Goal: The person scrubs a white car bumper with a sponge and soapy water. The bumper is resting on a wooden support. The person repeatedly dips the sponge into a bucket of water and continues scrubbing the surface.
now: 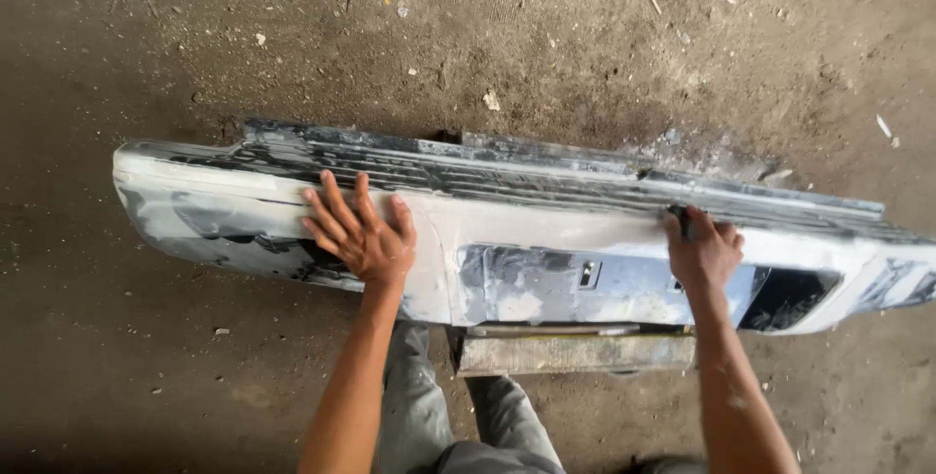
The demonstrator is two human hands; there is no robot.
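The car bumper, grey and patched with pale filler, lay lengthwise across the dirt floor, propped near its middle on a low wooden block. Your left hand rested flat and open on its left part, fingers spread. Your right hand was clenched around a small dark piece, pressed against the bumper's upper edge toward the right end.

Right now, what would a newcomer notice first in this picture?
A long car bumper, patched white and grey, lies across the dirt floor on a low stand. The left hand rests flat on its face; the right hand presses a small dark piece, hard to identify, at its upper edge.
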